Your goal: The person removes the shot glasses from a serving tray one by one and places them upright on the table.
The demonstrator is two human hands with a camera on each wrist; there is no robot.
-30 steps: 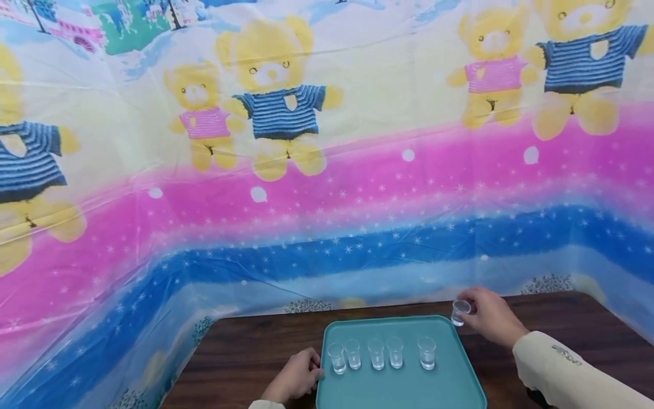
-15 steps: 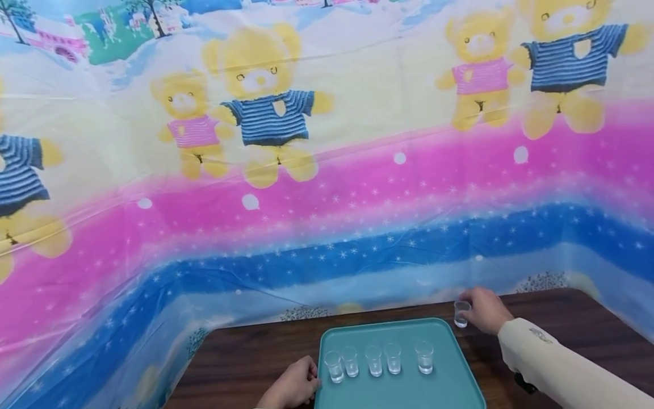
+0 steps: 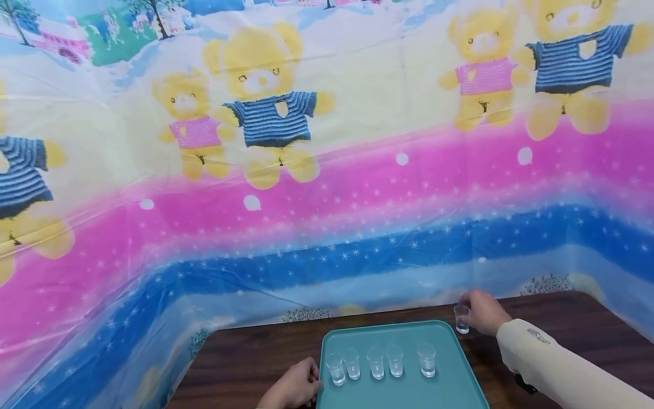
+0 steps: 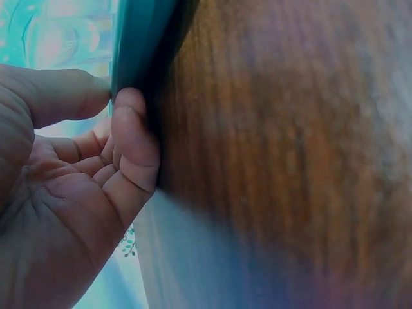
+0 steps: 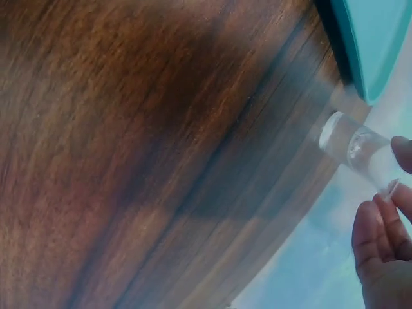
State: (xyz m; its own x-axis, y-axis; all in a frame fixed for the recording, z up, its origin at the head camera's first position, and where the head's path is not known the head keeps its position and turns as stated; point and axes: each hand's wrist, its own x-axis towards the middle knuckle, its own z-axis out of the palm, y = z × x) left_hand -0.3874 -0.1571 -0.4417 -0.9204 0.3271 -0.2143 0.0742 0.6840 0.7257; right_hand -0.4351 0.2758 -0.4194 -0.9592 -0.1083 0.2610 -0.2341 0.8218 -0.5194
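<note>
A teal tray (image 3: 403, 395) lies on the wooden table, bearing several small clear shot glasses (image 3: 428, 366) in a row, each with clear liquid in the bottom. My left hand (image 3: 295, 383) pinches the tray's left edge; the left wrist view shows the thumb at the rim and the curled index finger against its outer side. Just off the tray's far right corner, my right hand (image 3: 486, 312) holds another shot glass (image 3: 462, 326) near its rim. That glass (image 5: 358, 147) stands upright, its base at the tabletop, between thumb and fingers in the right wrist view.
Dark wood table (image 3: 245, 352) runs around the tray, its far edge close behind the right hand. A printed cloth (image 3: 357, 193) with bears and coloured bands hangs behind and along the sides.
My right hand has moved the shot glass slightly right and down, away from the tray's corner, and the glass has gone from tilted to upright. My left hand stays at the tray's edge.
</note>
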